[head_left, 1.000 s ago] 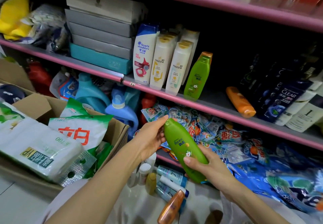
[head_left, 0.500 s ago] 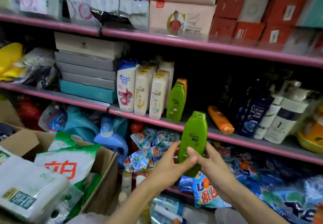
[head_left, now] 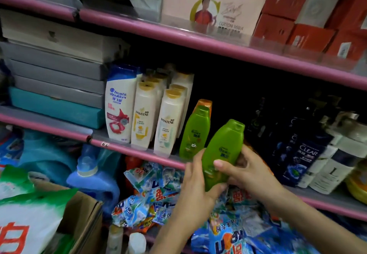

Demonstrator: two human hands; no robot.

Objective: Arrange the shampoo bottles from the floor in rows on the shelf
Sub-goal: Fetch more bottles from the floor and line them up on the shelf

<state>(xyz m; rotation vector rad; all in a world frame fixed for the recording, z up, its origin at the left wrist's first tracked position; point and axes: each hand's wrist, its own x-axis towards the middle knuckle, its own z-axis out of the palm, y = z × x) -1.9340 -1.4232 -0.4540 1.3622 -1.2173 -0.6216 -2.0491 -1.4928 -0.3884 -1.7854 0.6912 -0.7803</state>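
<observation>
While both hands grip its lower half, left hand [head_left: 195, 189] and right hand [head_left: 247, 171] curled round it, the green bottle [head_left: 223, 152] tilts cap-up just in front of the pink shelf [head_left: 139, 152]. On that shelf, just left of it, stand a second green bottle [head_left: 195, 132], an orange bottle [head_left: 205, 103] behind, two front cream bottles [head_left: 167, 122] and one white bottle [head_left: 119, 105].

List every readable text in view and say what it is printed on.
"head & shoulders": white bottle with blue cap
"PANTENE": two cream bottles
"CLEAR": dark bottle
"COTTON TISSUE": pink box
Held green bottle: label too blurred.
</observation>
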